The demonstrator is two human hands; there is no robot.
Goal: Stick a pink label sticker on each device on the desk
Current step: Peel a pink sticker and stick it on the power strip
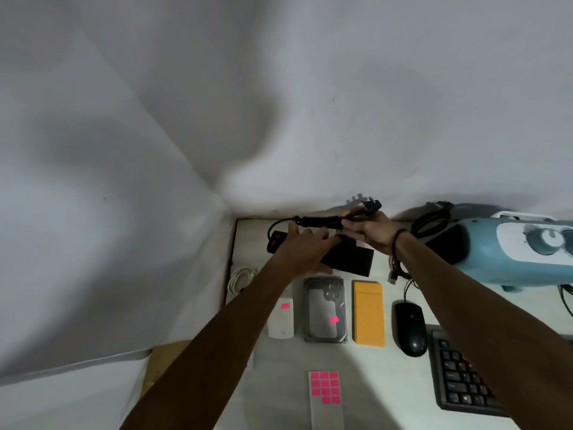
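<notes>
A white surface [366,383] is set in a corner of pale walls [155,103]. A bundled black cable [319,221] is gripped by the right hand [370,232]; the left hand [305,248] lies with loose fingers on a black device [353,261], partly hidden. The keyboard [462,377] is cut off.

The left forearm [248,311] hides part of the white device [281,321]; the keyboard [462,377] runs under the right forearm.

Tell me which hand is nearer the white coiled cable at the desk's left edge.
Left. The left hand is beyond and to the right of the white coiled cable; the right hand, gripping the black cord, is farther right.
</notes>
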